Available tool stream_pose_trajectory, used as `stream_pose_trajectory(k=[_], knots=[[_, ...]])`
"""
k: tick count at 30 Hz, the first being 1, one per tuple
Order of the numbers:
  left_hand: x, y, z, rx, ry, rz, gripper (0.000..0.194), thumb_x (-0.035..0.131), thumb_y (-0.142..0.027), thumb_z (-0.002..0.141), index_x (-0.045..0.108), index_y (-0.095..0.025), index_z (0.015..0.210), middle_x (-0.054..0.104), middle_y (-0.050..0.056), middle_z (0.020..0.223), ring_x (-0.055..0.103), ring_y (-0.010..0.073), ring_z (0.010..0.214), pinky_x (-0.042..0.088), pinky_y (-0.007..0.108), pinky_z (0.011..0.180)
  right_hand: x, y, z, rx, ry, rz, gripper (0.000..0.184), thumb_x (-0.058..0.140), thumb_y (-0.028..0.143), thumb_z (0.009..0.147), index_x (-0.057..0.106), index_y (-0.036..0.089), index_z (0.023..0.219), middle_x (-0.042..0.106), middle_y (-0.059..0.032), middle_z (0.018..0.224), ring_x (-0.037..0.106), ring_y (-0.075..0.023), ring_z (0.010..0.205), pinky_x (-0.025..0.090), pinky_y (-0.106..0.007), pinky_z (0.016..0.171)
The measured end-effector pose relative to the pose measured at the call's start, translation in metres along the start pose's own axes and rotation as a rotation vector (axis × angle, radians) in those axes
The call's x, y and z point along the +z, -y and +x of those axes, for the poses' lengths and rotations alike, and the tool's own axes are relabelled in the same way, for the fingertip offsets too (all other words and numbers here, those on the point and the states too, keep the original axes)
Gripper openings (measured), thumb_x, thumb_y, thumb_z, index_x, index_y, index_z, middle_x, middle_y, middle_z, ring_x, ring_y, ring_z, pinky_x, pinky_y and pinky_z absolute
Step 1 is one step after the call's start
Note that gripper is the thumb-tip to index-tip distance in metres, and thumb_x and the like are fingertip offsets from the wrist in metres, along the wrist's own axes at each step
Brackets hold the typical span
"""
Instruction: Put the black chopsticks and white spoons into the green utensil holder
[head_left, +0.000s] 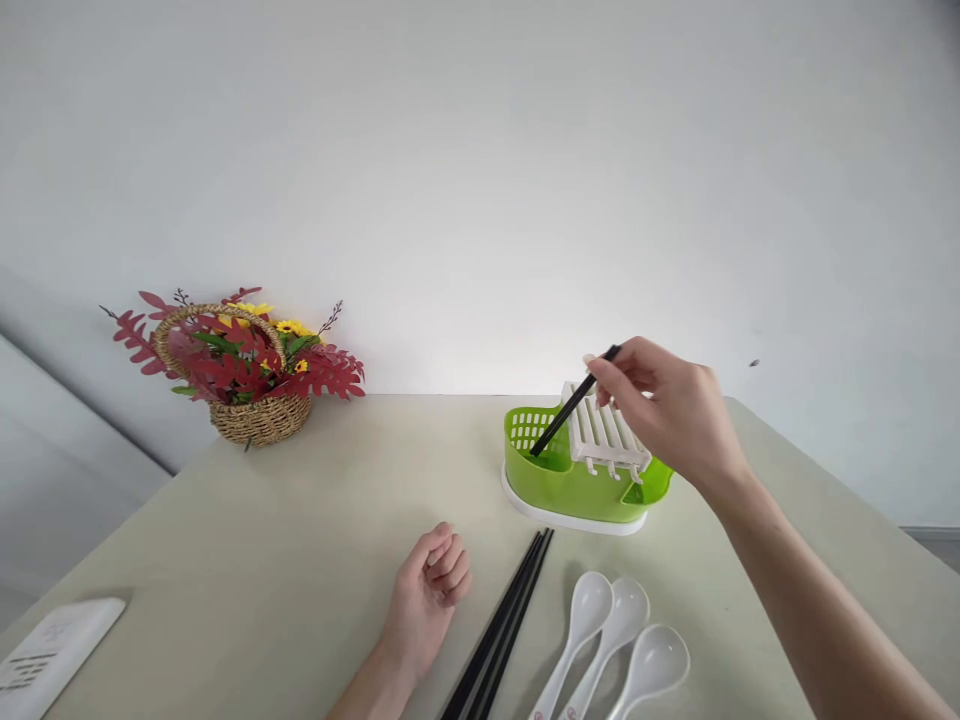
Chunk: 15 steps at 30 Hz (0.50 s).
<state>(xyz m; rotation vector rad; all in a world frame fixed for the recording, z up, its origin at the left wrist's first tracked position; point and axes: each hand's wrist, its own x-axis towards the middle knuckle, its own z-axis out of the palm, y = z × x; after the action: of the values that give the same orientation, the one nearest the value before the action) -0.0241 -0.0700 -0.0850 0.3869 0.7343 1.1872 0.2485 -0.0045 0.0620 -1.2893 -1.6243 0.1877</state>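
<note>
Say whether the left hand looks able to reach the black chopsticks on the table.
Likely yes: the left hand is beside the black chopsticks on the table, seems to hold nothing, and nothing lies between them, though its curled fingers would need to open.

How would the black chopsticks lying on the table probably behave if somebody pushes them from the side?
The black chopsticks look slender and straight, so they are probably stiff and light. Lying close together on the flat table, they would likely shift or spread apart; they might roll, but their cross-section is too small to tell.
</note>
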Motion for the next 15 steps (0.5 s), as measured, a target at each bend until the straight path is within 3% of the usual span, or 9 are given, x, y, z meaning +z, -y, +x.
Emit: stream_pose_trajectory(k=[7, 15], knots=[[-0.004, 0.0, 0.0, -0.016, 0.005, -0.064, 0.057, 0.083, -0.026, 0.075, 0.028, -0.021, 0.065, 0.014, -0.01, 0.061, 0.01, 0.0066, 0.053, 0.012, 0.027, 0.048, 0.028, -0.02, 0.038, 0.001, 0.269, -0.122, 0.038, 0.057, 0.053, 0.097, 0.057, 0.024, 0.073, 0.07, 0.0002, 0.067, 0.057, -0.0144, 0.055, 0.042, -0.029, 0.06], [-0.006, 0.001, 0.0, -0.022, 0.022, -0.071, 0.056, 0.083, -0.027, 0.074, 0.028, -0.021, 0.066, 0.013, -0.01, 0.061, 0.01, 0.0064, 0.052, 0.013, 0.027, 0.048, 0.039, -0.035, 0.057, 0.065, 0.352, -0.223, 0.038, 0.056, 0.055, 0.096, 0.06, 0.023, 0.074, 0.067, -0.0015, 0.069, 0.054, -0.0154, 0.059, 0.037, -0.03, 0.058]])
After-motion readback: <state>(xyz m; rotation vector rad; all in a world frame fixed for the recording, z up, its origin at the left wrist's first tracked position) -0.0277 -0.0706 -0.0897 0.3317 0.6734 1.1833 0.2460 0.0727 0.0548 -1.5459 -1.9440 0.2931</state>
